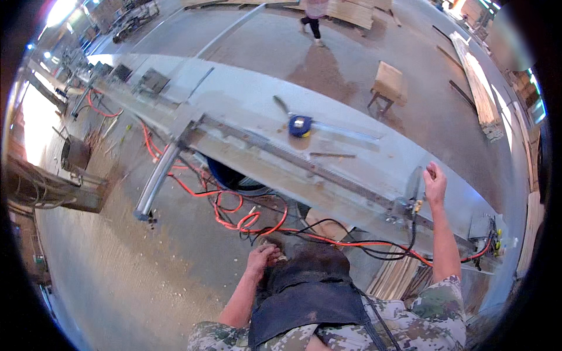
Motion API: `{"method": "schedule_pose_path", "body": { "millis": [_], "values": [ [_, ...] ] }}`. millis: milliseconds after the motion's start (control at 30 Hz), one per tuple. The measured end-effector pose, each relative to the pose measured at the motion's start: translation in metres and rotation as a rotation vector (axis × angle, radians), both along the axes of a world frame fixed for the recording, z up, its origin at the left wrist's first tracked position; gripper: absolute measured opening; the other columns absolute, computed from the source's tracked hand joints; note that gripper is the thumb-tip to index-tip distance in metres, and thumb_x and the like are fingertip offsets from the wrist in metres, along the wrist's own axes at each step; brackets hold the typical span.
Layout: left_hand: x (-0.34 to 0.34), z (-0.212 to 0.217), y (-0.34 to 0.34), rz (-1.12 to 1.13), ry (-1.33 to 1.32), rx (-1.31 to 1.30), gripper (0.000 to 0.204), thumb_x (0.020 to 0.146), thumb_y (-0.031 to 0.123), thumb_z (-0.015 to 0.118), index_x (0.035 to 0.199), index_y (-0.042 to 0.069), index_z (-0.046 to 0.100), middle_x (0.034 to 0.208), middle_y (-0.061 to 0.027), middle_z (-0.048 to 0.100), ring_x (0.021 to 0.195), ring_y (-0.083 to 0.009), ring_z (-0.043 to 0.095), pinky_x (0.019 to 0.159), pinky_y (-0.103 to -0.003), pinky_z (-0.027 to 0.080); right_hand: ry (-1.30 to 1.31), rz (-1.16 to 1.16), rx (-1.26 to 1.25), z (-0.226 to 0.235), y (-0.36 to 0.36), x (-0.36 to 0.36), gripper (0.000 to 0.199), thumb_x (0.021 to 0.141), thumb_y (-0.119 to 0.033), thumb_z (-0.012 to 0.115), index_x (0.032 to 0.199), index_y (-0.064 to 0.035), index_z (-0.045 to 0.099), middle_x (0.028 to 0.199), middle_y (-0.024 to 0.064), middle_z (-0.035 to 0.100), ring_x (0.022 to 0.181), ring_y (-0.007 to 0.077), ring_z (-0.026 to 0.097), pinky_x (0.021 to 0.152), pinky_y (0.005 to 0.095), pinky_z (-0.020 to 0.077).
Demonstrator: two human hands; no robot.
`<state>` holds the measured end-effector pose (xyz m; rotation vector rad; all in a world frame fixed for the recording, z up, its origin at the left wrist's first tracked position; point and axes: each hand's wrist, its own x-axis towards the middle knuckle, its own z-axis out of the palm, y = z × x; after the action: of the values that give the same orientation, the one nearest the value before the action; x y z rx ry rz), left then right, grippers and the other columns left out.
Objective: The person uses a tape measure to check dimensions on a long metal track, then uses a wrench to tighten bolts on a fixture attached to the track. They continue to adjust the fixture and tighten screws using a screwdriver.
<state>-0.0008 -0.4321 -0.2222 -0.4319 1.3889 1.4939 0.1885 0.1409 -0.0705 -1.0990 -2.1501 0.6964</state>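
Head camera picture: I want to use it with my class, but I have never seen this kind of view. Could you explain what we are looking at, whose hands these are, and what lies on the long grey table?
The picture comes from a wide fisheye camera worn on a person's head, looking down, so straight edges bend. The two forearms entering from below are the wearer's own. The left hand rests low, at the dark apron by the knee; whether it grips anything is unclear. The right hand is raised at the near edge of the long grey workbench, beside a metal lever, and seems empty. On the bench lie a blue tape measure and thin strips. Red hoses and black cables trail beneath. Beyond stand a wooden stool and another person.
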Motion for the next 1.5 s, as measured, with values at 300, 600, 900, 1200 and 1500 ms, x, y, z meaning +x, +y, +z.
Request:
{"method": "schedule_pose_path", "body": {
  "millis": [300,600,900,1200,1500],
  "values": [
    [-0.051,0.011,-0.080,0.223,0.069,-0.023,0.025,0.099,0.017,0.061,0.117,-0.001,0.063,0.105,-0.0120,0.072,0.094,-0.0195,0.070,0.079,-0.031,0.057,-0.319,0.497,0.088,-0.023,-0.111,-0.176,0.039,0.083,-0.012,0.069,0.119,0.0030,0.066,0.110,0.0193,0.070,0.103,0.0321,0.068,0.091,0.0392,0.0537],
    [-0.066,0.023,-0.091,0.379,0.066,-0.017,0.033,0.097,0.020,0.065,0.121,-0.002,0.063,0.114,-0.0143,0.071,0.093,-0.0204,0.072,0.077,-0.030,0.058,-0.604,0.758,0.066,-0.057,-0.124,-0.265,0.038,0.075,-0.020,0.075,0.108,-0.0018,0.069,0.105,0.0185,0.067,0.107,0.0369,0.061,0.094,0.0453,0.0484],
    [-0.187,0.057,-0.085,0.204,0.465,-0.095,0.028,0.094,0.019,0.068,0.116,0.000,0.066,0.108,-0.0135,0.072,0.095,-0.0256,0.071,0.082,-0.036,0.058,-0.375,0.715,0.041,-0.041,-0.117,-0.243,0.031,0.074,-0.013,0.070,0.103,-0.0026,0.066,0.101,0.0184,0.066,0.104,0.0391,0.060,0.092,0.0469,0.0487],
    [-0.204,0.099,0.028,0.006,0.491,0.082,0.023,0.098,0.013,0.062,0.116,-0.001,0.067,0.111,-0.0125,0.072,0.097,-0.0208,0.071,0.086,-0.033,0.057,-0.637,0.845,0.155,-0.091,-0.099,-0.230,0.016,0.077,-0.005,0.062,0.093,-0.0050,0.062,0.099,0.0162,0.065,0.099,0.0373,0.061,0.086,0.0484,0.0494],
    [-0.179,0.086,0.099,-0.274,0.431,0.111,0.030,0.098,0.017,0.062,0.119,-0.004,0.063,0.112,-0.0151,0.071,0.099,-0.0246,0.071,0.090,-0.037,0.057,-0.676,0.708,0.043,-0.105,-0.086,-0.223,0.029,0.080,-0.004,0.062,0.109,-0.0041,0.062,0.105,0.0210,0.064,0.102,0.0408,0.063,0.087,0.0496,0.0517]
  ]
}}
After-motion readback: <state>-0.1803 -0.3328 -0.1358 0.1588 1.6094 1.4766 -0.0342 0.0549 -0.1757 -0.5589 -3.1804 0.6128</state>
